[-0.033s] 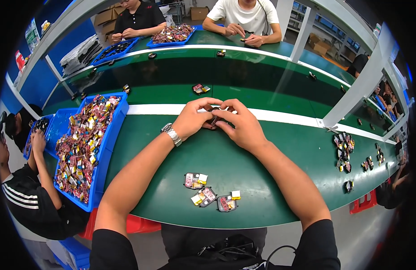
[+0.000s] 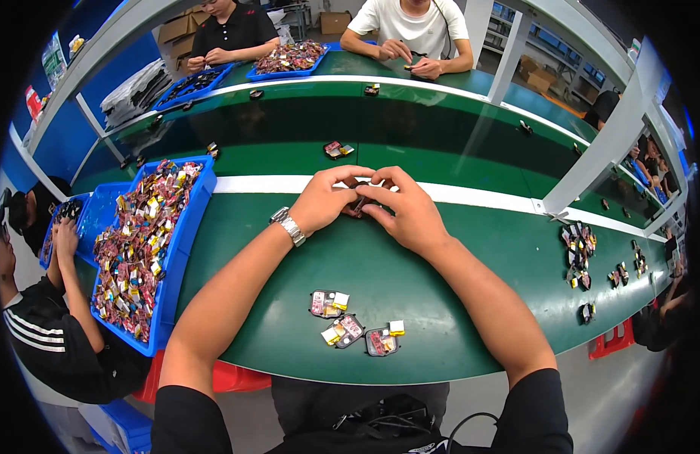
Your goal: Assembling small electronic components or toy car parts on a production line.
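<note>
Near the frame's centre, the left hand (image 2: 325, 203) and right hand (image 2: 410, 208) are pinching a small dark part (image 2: 356, 204) between their fingertips, mostly hiding it. The step in hand seems to be close fingertip work on this part; the next move is probably calling for a light, steady pinch from both sides. Lower in the frame, three open cases (image 2: 348, 331) are lying on the green table (image 2: 440, 340), holding reddish boards, with white-and-yellow pieces partly overhanging. At left, a blue tray (image 2: 182, 257) is holding a heap of similar boards. At upper left, another tray (image 2: 285, 76) is holding more reddish pieces, and a tray (image 2: 216, 82) beside it is holding black ones.
</note>
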Demonstrator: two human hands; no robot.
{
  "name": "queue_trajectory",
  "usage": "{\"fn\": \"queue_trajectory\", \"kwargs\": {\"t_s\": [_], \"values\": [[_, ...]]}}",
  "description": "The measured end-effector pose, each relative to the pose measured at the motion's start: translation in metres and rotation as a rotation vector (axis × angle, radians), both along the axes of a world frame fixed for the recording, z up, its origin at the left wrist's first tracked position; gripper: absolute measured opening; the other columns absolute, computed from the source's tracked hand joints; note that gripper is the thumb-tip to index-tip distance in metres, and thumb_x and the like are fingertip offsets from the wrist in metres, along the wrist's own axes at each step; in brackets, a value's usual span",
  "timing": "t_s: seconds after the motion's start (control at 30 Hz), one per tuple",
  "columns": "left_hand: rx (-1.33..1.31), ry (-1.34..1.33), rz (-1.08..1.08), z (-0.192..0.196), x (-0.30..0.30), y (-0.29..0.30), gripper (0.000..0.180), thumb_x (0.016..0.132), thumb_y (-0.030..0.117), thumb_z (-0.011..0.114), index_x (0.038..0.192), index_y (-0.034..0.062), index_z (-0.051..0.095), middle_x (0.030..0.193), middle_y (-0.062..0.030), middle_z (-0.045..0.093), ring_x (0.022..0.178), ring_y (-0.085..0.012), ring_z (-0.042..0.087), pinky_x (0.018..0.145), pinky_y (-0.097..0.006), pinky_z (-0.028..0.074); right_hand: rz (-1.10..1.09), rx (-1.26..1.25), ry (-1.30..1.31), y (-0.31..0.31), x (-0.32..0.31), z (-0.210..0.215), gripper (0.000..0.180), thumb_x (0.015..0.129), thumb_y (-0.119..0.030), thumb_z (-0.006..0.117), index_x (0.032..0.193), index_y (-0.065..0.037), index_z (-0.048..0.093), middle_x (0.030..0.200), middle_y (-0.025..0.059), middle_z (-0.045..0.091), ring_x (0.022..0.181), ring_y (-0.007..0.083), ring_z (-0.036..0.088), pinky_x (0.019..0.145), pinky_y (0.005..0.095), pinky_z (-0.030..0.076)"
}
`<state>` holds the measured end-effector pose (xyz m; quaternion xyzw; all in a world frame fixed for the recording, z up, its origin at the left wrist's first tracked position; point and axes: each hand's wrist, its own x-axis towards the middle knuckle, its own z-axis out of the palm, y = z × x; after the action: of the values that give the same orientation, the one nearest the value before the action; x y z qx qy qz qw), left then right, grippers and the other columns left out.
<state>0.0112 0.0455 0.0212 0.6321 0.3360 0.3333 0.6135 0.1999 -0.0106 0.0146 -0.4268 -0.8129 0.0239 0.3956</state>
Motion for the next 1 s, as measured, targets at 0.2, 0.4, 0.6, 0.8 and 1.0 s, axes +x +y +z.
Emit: {"fn": "queue_trajectory", "kwargs": {"t_s": [0.2, 0.4, 0.6, 0.8, 1.0], "values": [[0.242, 0.22, -0.017, 0.006, -0.003, 0.002, 0.03, 0.087, 0.003, 0.06, 0.117, 0.0022, 0.063, 0.099, -0.0047, 0.069, 0.082, -0.0085, 0.063, 0.068, -0.025, 0.051, 0.018, -0.04, -0.051, 0.0, 0.005, 0.004, 0.022, 0.078, -0.013, 0.076, 0.1, -0.012, 0.069, 0.108, 0.0046, 0.056, 0.094, 0.0223, 0.059, 0.077, 0.0348, 0.054], [0.077, 0.277, -0.092, 0.01, -0.008, 0.004, 0.035, 0.085, 0.004, 0.062, 0.12, 0.001, 0.061, 0.1, -0.0062, 0.07, 0.081, -0.0089, 0.063, 0.064, -0.025, 0.051, 0.103, -0.131, -0.07, -0.003, 0.006, 0.006, 0.02, 0.078, -0.009, 0.075, 0.096, -0.013, 0.069, 0.117, 0.0064, 0.053, 0.103, 0.0234, 0.057, 0.083, 0.0366, 0.053], [-0.028, 0.095, -0.124, 0.011, -0.011, 0.003, 0.033, 0.088, 0.0, 0.059, 0.121, -0.001, 0.059, 0.107, -0.0078, 0.066, 0.094, -0.0149, 0.066, 0.078, -0.028, 0.058, 0.127, -0.036, -0.084, 0.0, 0.012, 0.011, 0.023, 0.076, -0.005, 0.073, 0.097, -0.014, 0.068, 0.128, 0.0071, 0.05, 0.114, 0.0267, 0.053, 0.09, 0.0379, 0.051], [-0.118, -0.064, -0.142, 0.002, -0.009, 0.004, 0.033, 0.091, -0.002, 0.057, 0.123, 0.0001, 0.055, 0.117, -0.0103, 0.062, 0.104, -0.0198, 0.065, 0.09, -0.036, 0.059, 0.12, -0.045, -0.162, 0.0, 0.013, 0.015, 0.02, 0.078, -0.007, 0.073, 0.096, -0.01, 0.065, 0.13, 0.0075, 0.051, 0.118, 0.028, 0.051, 0.095, 0.0398, 0.049], [-0.178, -0.137, -0.18, -0.002, -0.007, 0.003, 0.035, 0.091, -0.004, 0.054, 0.125, 0.001, 0.051, 0.119, -0.0107, 0.06, 0.108, -0.0199, 0.063, 0.093, -0.037, 0.058, 0.069, -0.081, -0.064, -0.002, 0.008, 0.009, 0.011, 0.081, -0.01, 0.072, 0.091, -0.007, 0.067, 0.127, 0.0067, 0.054, 0.116, 0.0282, 0.053, 0.095, 0.0396, 0.048]]}}
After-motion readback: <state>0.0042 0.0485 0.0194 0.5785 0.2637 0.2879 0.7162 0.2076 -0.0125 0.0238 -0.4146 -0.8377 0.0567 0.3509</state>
